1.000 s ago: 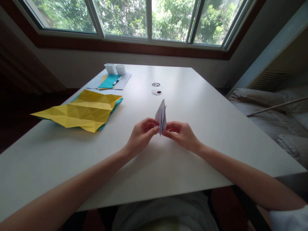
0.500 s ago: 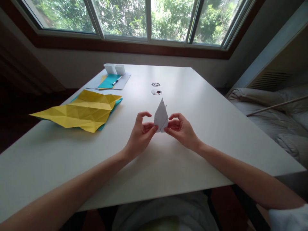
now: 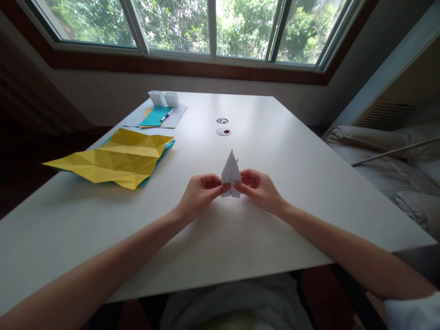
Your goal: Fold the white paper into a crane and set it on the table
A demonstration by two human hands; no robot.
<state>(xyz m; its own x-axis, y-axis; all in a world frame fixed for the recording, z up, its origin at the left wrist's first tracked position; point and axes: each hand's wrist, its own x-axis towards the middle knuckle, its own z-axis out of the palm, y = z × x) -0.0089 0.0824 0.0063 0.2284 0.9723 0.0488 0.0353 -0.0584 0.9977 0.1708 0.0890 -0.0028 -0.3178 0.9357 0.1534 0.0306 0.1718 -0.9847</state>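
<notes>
A small piece of folded white paper (image 3: 231,170) stands point-up between my two hands, above the middle of the white table (image 3: 261,247). My left hand (image 3: 202,190) pinches its lower left side, the thumb on the near face and the fingers curled behind. On the lower right side, my right hand (image 3: 259,185) grips it the same way. The two thumb tips almost meet at a vertical crease down the paper's centre. Behind the right edge a small second tip sticks out. The paper's far face is hidden from me.
On the left lies a large creased yellow sheet (image 3: 117,158) over a teal one (image 3: 168,145). Farther back are a teal sheet (image 3: 156,116), a pen (image 3: 167,115) and folded white paper pieces (image 3: 171,99). Two round cable holes (image 3: 223,132) sit beyond my hands.
The folded paper has come slightly lower and nearer to me. My thumbs have moved inward over its front, and my raised index fingers have curled down against it.
</notes>
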